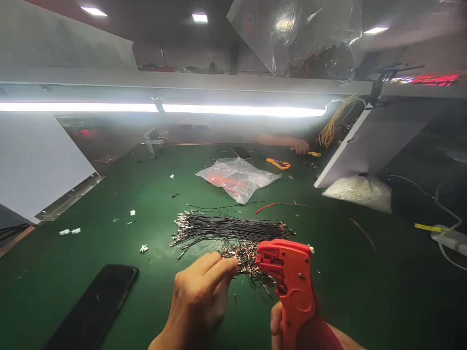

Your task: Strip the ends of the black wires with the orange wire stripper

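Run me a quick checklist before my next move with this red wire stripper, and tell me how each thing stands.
1. Red wire stripper held in the right hand: ok.
2. Left hand near the stripper's mouth: ok.
3. Wire seated between the jaws: cannot tell, too small to make out.
4. Black wires gathered in a bundle: ok.
5. Area around the stripper's head free of scraps: not ok, short wire pieces lie there.
6. Phone apart from both hands: ok.

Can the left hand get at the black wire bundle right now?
Probably yes: the wire bundle lies just beyond the left hand, left end uncovered; the red tool stands off to the right.
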The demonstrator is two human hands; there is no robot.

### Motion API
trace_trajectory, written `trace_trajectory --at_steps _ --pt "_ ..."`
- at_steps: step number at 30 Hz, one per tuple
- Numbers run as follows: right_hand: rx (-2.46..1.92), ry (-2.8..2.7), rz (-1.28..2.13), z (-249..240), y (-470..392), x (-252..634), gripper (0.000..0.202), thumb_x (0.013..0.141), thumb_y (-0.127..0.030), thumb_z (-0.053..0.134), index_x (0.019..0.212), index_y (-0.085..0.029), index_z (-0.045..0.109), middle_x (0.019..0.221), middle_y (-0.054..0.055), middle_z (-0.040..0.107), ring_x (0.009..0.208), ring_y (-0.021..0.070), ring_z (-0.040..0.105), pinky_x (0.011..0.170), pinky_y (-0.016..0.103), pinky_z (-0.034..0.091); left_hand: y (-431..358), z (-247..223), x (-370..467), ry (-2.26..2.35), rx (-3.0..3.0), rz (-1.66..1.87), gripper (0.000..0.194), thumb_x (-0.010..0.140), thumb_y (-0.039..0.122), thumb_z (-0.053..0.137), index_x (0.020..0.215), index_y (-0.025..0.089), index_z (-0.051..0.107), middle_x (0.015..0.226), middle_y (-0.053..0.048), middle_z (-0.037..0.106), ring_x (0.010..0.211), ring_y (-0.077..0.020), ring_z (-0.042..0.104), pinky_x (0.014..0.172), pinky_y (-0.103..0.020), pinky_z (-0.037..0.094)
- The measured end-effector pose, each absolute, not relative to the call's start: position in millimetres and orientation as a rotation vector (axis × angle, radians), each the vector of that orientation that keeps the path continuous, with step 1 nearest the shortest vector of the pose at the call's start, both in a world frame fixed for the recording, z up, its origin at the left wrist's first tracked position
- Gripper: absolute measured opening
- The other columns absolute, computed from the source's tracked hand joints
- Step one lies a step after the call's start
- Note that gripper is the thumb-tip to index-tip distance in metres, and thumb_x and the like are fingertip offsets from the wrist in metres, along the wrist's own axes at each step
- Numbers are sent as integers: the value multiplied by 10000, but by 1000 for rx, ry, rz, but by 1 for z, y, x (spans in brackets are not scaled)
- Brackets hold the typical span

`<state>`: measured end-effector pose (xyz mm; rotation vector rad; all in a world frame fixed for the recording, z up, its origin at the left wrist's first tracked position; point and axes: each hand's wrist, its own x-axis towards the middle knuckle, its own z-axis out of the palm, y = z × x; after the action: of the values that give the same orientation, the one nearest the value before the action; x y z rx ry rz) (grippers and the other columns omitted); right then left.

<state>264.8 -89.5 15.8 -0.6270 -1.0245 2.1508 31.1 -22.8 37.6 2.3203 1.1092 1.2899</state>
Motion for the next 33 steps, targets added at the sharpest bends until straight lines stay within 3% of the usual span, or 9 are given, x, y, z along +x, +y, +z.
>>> trace_trajectory --at_steps 2,4,9,15,20,24,26,33 --pt "-569 -921 2172 10 -84 262 611 691 -529 804 1151 -169 624 878 21 675 791 166 627 748 295 448 -24 31 35 1203 2280 1388 122 877 193 622 921 238 726 609 25 541 514 -101 466 501 -216 337" --pt "-509 -773 2175 7 -80 259 691 605 -440 843 1193 -168 603 854 28 664 761 167 604 732 300 432 -25 23 35 1226 2241 1431 115 877 231 640 926 253 742 577 37 519 479 -95 426 483 -219 306" --pt "-530 -697 2002 12 -73 258 561 746 -329 700 1273 -181 577 985 91 660 848 250 601 779 436 476 -25 4 31 1181 2288 1350 183 908 193 564 922 243 740 620 -5 562 564 -140 475 531 -244 348" --pt "-635 -846 1854 10 -78 268 630 750 -321 686 1349 -186 544 1258 152 645 915 269 632 811 413 450 -34 -9 42 1160 2356 1277 189 916 150 546 1000 236 693 638 -4 624 552 -135 483 549 -260 347" --pt "-570 -859 2076 6 -89 272 731 743 -353 727 1412 -187 483 1130 139 709 882 248 647 818 396 424 -33 5 36 1051 2245 1325 230 907 62 533 1024 230 639 726 -5 589 658 -132 514 584 -246 401" --pt "-561 -813 2162 0 -95 272 674 760 -388 736 1373 -201 526 1062 107 732 901 227 654 818 354 436 -30 24 27 1023 2310 1295 253 872 9 564 989 219 645 814 -11 619 756 -128 549 647 -246 463" --pt "-546 -911 2233 -8 -97 271 701 668 -433 814 1299 -240 577 946 62 730 860 241 669 825 380 465 -32 28 27 1098 2216 1374 222 894 25 545 951 215 645 798 -4 611 750 -122 537 648 -249 452" --pt "-587 -989 2211 -30 -97 260 774 636 -537 823 1279 -165 607 973 108 699 902 298 666 858 452 493 -40 23 33 1174 2100 1463 191 905 58 555 916 219 656 775 -3 574 711 -126 525 618 -258 426"
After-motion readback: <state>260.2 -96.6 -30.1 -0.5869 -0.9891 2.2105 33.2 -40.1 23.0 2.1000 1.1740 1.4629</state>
